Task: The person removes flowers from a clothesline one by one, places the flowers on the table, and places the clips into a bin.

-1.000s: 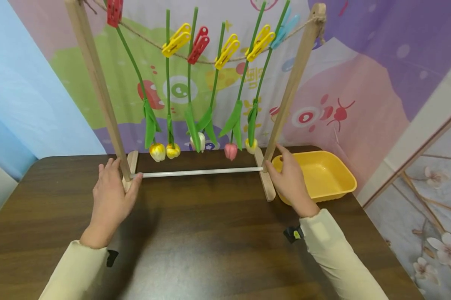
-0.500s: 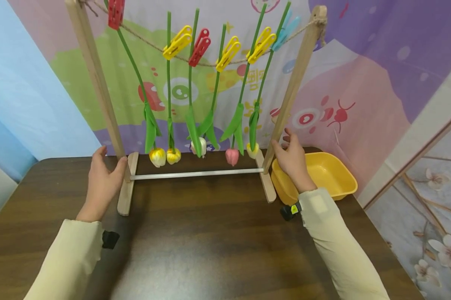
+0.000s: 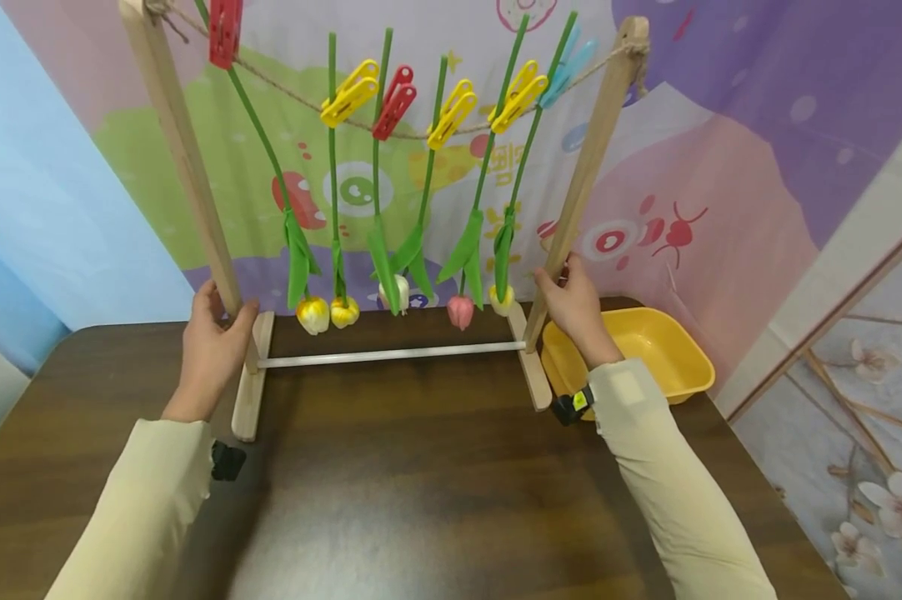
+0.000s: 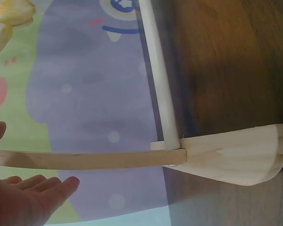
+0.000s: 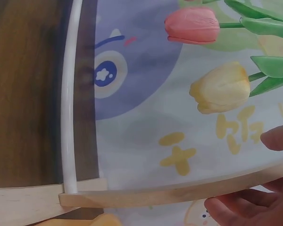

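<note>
A wooden stand has a left post [image 3: 184, 150], a right post [image 3: 593, 150] and a white rod [image 3: 391, 356] low between them. My left hand [image 3: 209, 350] is around the lower left post; in the left wrist view its fingers [image 4: 52, 190] are fairly straight, apart from the wood. My right hand [image 3: 577, 312] holds the lower right post, its fingers [image 5: 226, 209] bent against the outer side and thumb on the inner side. From the rope [image 3: 293, 93] hang several artificial tulips, heads down, including a pink tulip [image 3: 461, 312], clipped by red, yellow and blue clothespins [image 3: 453, 114].
A yellow basin [image 3: 679, 354] sits behind the right forearm at the table's right side. The stand's wooden feet, the left foot [image 3: 250, 408] and right foot [image 3: 535, 383], rest on the dark table [image 3: 421, 500]. A cartoon-print curtain [image 3: 684, 167] hangs behind.
My left hand has come off the stand's foot and round the post slightly higher, uncovering the foot. My right hand has slid up its post. The stand and tulips look nearly unmoved.
</note>
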A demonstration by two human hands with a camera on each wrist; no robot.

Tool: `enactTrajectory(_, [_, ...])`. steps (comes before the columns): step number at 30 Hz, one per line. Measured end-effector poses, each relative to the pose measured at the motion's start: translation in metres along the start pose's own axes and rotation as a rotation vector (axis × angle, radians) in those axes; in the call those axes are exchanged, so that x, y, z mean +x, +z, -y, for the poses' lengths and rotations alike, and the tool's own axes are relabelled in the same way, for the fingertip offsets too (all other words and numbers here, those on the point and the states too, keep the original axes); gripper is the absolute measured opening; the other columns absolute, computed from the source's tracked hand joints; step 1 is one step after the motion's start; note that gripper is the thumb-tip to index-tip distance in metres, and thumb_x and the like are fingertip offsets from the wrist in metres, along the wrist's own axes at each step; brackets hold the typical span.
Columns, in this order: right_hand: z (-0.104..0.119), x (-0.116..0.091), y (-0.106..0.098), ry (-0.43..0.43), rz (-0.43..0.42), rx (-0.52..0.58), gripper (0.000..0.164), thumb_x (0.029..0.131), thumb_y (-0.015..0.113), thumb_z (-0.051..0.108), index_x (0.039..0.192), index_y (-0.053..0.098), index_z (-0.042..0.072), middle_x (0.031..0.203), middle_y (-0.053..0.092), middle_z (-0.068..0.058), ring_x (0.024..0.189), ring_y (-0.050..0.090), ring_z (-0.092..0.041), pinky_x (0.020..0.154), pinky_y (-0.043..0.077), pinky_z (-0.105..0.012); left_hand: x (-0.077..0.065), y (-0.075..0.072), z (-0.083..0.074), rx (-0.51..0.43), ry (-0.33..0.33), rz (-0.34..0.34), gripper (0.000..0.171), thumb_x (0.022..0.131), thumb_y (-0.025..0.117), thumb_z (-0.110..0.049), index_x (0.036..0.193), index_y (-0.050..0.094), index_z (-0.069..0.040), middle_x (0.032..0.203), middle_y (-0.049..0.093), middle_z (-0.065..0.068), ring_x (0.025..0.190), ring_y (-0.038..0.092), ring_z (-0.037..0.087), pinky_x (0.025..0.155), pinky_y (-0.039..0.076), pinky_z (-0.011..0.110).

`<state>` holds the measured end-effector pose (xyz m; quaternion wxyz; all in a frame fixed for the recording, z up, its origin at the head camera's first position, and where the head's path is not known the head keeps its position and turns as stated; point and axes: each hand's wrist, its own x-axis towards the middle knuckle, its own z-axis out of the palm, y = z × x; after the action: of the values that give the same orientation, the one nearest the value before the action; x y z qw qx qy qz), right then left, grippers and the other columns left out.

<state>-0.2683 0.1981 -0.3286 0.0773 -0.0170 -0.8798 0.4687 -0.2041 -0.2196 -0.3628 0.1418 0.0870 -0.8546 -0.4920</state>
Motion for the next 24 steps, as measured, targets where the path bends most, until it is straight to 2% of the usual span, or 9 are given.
enactTrajectory(5, [0.0, 0.004, 0.002, 0.006, -0.01, -0.01, 0.051, 0.094, 0.053, 0.03, 0.135, 0.036, 0.005, 0.13, 0.051, -0.022, 0.114, 0.054, -0.035, 0.091, 0.048, -0.048, 0.007, 0.002, 0.002, 0.032, 0.008, -0.014, 0.063, 0.094, 0.045, -0.041, 0.147, 0.023, -0.015, 0.135, 0.05, 0.014, 0.094, 0.051, 0.008, 0.072, 0.04, 0.019])
enactTrajectory(8, [0.0, 0.007, 0.003, -0.007, -0.02, -0.032, 0.05, 0.094, 0.052, 0.031, 0.133, 0.037, 0.003, 0.124, 0.054, -0.024, 0.108, 0.056, -0.036, 0.089, 0.049, -0.048, 0.011, 0.003, 0.003, 0.064, 0.022, -0.023, 0.059, 0.094, 0.044, -0.042, 0.143, 0.03, -0.013, 0.119, 0.055, 0.014, 0.082, 0.049, 0.009, 0.067, 0.04, 0.022])
enactTrajectory(11, [-0.001, 0.009, 0.003, -0.017, -0.031, -0.052, 0.049, 0.094, 0.052, 0.032, 0.13, 0.04, 0.002, 0.117, 0.057, -0.024, 0.101, 0.058, -0.035, 0.087, 0.05, -0.048, 0.012, 0.005, 0.004, 0.101, 0.036, -0.034, 0.046, 0.095, 0.043, -0.043, 0.122, 0.045, -0.006, 0.092, 0.052, 0.01, 0.07, 0.046, 0.012, 0.059, 0.04, 0.024])
enactTrajectory(15, [-0.003, 0.01, 0.004, -0.032, -0.036, -0.082, 0.047, 0.095, 0.051, 0.032, 0.127, 0.042, 0.0, 0.112, 0.058, -0.024, 0.095, 0.059, -0.035, 0.081, 0.052, -0.047, 0.012, 0.006, 0.005, 0.134, 0.054, -0.046, 0.038, 0.097, 0.04, -0.042, 0.091, 0.046, -0.005, 0.068, 0.041, 0.006, 0.054, 0.039, 0.014, 0.048, 0.036, 0.028])
enactTrajectory(19, [-0.007, 0.011, 0.006, -0.062, -0.038, -0.132, 0.042, 0.097, 0.047, 0.029, 0.124, 0.043, -0.002, 0.108, 0.059, -0.025, 0.091, 0.061, -0.035, 0.075, 0.053, -0.045, 0.013, 0.008, 0.006, 0.169, 0.074, -0.076, 0.037, 0.098, 0.038, -0.038, 0.084, 0.045, -0.005, 0.06, 0.039, 0.005, 0.047, 0.037, 0.012, 0.043, 0.035, 0.028])
enactTrajectory(24, [-0.007, 0.01, 0.007, -0.106, -0.062, -0.18, 0.035, 0.099, 0.043, 0.023, 0.118, 0.043, -0.006, 0.1, 0.059, -0.025, 0.086, 0.062, -0.037, 0.069, 0.054, -0.044, 0.014, 0.011, 0.006, 0.204, 0.088, -0.11, 0.036, 0.099, 0.038, -0.033, 0.084, 0.048, -0.001, 0.062, 0.043, 0.008, 0.05, 0.04, 0.016, 0.044, 0.036, 0.027])
